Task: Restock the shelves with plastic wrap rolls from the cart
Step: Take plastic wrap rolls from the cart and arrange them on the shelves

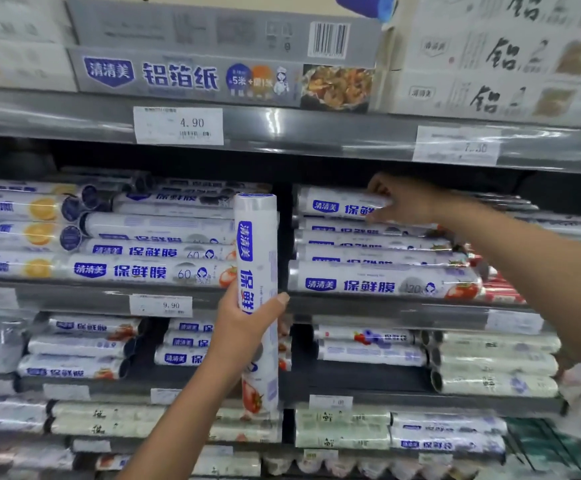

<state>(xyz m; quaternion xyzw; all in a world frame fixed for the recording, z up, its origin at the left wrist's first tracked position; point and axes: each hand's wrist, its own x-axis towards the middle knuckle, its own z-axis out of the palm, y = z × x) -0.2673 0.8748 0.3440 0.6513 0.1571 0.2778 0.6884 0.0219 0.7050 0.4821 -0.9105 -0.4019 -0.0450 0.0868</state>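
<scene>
My left hand (247,323) grips a white plastic wrap roll (256,244) with blue lettering, held upright in front of the shelf divider. My right hand (399,200) reaches onto the middle shelf and holds the top roll (334,202) of the right-hand stack (379,268), fingers over it and thumb below. Several matching rolls lie flat in a stack to the left (150,254) on the same shelf. The cart is not in view.
The shelf above carries boxes of aluminium foil (219,74) and a grey edge with price tags (178,125). Lower shelves (351,375) hold more rolls in mixed packaging. Red-wrapped rolls (500,292) lie at the right end of the middle shelf.
</scene>
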